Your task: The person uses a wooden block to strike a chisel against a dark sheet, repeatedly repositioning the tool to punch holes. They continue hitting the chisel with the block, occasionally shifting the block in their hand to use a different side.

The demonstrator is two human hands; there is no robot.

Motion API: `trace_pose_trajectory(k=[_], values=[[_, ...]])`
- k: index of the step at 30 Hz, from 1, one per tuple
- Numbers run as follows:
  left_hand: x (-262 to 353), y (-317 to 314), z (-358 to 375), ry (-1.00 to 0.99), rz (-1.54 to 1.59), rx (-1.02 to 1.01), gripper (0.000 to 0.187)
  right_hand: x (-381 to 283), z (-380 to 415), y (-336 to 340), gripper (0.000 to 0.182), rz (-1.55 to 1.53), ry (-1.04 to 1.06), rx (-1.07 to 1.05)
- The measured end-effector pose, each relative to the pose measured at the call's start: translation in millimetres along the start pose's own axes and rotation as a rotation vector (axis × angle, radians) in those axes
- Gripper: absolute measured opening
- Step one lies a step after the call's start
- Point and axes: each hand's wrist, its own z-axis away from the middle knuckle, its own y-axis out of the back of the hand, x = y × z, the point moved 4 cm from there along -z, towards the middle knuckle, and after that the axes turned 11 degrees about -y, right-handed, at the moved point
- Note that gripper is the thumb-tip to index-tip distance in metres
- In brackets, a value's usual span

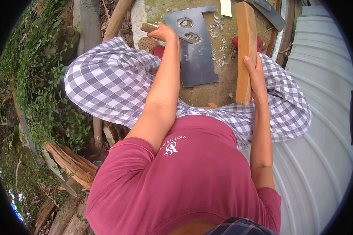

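Observation:
My left hand [165,33] is closed around a chisel; its worn wooden handle [149,27] sticks out to the left, and its thin blade points right toward the lower hole of a dark grey sheet. This flat sheet [198,62] lies on the ground between my feet, with two rough round openings showing pale broken bits. My right hand [257,76] grips the near part of a long, slightly curved wooden block [246,47], thumb on its top face. The block is held beside my right leg, apart from the sheet. The chisel's tip is hard to make out.
Pale chips [222,49] are scattered right of the sheet. A pale strip [226,8] and another dark grey piece [272,15] lie farther off. Ridged metal sheeting [321,98] runs along my right. Leafy plants [39,78], a wooden pole [117,19] and split wood [72,162] are at left.

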Motion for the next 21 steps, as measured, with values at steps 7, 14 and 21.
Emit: trace_pose_trajectory(k=[7,14,21], values=[[0.0,-3.2,12.6,-0.162,-0.009,-0.033,0.047,-163.5,0.5,-65.7,0.086,0.764,0.371,-0.078],[18.1,0.8,33.0,-0.176,-0.009,-0.082,0.060,-236.7,17.7,-170.2,0.083,1.205,0.720,-0.395],[25.8,5.3,33.7,-0.178,0.085,-0.121,0.054,-230.2,-13.7,-187.1,0.069,1.930,0.772,-0.393]])
